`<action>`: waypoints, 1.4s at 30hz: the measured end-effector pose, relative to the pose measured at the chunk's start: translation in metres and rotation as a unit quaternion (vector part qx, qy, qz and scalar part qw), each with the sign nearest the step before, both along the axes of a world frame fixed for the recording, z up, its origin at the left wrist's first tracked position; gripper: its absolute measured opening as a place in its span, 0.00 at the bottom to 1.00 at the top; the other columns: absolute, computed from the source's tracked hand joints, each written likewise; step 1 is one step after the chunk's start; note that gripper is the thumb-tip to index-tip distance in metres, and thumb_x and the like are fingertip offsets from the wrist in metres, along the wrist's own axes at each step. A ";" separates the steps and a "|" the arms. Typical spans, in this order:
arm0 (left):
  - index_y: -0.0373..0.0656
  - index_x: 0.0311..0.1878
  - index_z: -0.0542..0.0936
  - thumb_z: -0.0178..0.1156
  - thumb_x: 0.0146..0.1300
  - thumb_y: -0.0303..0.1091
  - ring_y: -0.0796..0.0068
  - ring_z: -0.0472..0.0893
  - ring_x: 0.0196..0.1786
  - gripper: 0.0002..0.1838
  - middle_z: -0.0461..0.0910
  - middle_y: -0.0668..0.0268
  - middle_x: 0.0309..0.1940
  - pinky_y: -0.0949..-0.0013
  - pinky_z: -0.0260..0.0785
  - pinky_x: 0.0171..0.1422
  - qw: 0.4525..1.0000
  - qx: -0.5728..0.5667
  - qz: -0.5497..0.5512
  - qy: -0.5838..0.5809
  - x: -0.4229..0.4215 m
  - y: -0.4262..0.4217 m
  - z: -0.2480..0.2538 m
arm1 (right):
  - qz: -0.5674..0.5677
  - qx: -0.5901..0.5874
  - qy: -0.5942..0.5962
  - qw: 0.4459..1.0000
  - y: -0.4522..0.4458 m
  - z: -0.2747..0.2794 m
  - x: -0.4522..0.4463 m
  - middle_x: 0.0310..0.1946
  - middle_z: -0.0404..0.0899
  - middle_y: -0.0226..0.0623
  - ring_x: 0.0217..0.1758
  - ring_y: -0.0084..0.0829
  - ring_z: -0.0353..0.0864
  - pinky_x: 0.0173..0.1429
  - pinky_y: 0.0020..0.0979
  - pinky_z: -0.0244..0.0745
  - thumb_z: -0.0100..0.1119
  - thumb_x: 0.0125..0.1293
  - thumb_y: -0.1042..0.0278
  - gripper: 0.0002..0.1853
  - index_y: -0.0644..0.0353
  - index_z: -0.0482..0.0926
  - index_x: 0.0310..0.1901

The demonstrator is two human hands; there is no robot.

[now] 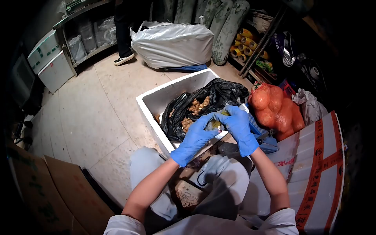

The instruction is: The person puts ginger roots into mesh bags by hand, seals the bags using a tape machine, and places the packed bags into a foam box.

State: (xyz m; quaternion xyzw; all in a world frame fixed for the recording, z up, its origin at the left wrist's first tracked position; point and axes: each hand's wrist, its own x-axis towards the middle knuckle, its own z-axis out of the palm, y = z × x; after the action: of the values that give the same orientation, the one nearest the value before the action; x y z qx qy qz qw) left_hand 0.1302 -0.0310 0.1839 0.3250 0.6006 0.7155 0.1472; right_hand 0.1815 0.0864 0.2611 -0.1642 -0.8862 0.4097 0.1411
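My left hand (194, 138) and my right hand (239, 124), both in blue gloves, meet over the near side of a white foam box (153, 124). Their closed fingers hold a small yellowish-green, partly shiny piece (212, 125) between them; its kind I cannot make out, as fingers cover much of it. In the box, just beyond my hands, a black plastic bag (231, 89) lies opened. Knobbly brown ginger pieces (198, 105) show inside the bag.
At the right sit an orange net bag (274, 107) of round produce and a white carton (309, 172) with red tape. A white sack (172, 43) and long grey-green gourds (230, 31) stand behind. A person's shoe (124, 59) is at the back left; cardboard (74, 188) is near left.
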 end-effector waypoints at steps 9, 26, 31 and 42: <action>0.33 0.33 0.76 0.51 0.48 0.18 0.84 0.70 0.27 0.08 0.75 0.68 0.24 0.78 0.65 0.33 0.996 0.000 -0.073 -0.047 -0.007 -0.001 -0.012 | 0.075 -0.193 -0.005 0.978 -0.005 -0.001 0.007 0.23 0.76 0.32 0.22 0.18 0.72 0.27 0.19 0.67 0.60 0.53 0.67 0.10 0.65 0.78 0.32; 0.41 0.28 0.78 0.63 0.51 0.37 0.90 0.68 0.22 0.09 0.73 0.75 0.20 0.84 0.58 0.25 0.979 -0.166 -0.115 0.003 0.002 -0.001 0.121 | 0.175 -0.442 0.083 0.876 0.023 -0.066 0.051 0.48 0.69 0.33 0.50 0.21 0.67 0.55 0.25 0.64 0.71 0.37 0.75 0.37 0.62 0.66 0.53; 0.34 0.32 0.77 0.60 0.52 0.31 0.85 0.70 0.27 0.09 0.76 0.70 0.23 0.79 0.63 0.32 0.973 -0.215 -0.035 0.077 0.007 0.005 0.136 | 0.137 -0.406 0.125 0.895 0.019 -0.075 0.054 0.36 0.77 0.30 0.37 0.20 0.75 0.43 0.23 0.73 0.66 0.43 0.81 0.23 0.64 0.73 0.45; 0.42 0.33 0.71 0.53 0.45 0.25 0.59 0.73 0.30 0.09 0.71 0.61 0.27 0.64 0.66 0.33 0.727 -0.237 -0.015 0.645 0.006 0.042 0.141 | -0.055 -0.144 0.325 0.933 0.029 -0.055 0.103 0.33 0.79 0.36 0.31 0.20 0.78 0.36 0.21 0.73 0.53 0.58 0.74 0.11 0.68 0.74 0.42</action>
State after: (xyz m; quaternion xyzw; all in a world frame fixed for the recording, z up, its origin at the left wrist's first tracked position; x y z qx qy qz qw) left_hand 0.1362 0.0107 0.3252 0.6714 0.6960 0.1663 -0.1930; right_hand 0.2846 0.1152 0.2063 -0.0893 -0.7128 0.5556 0.4185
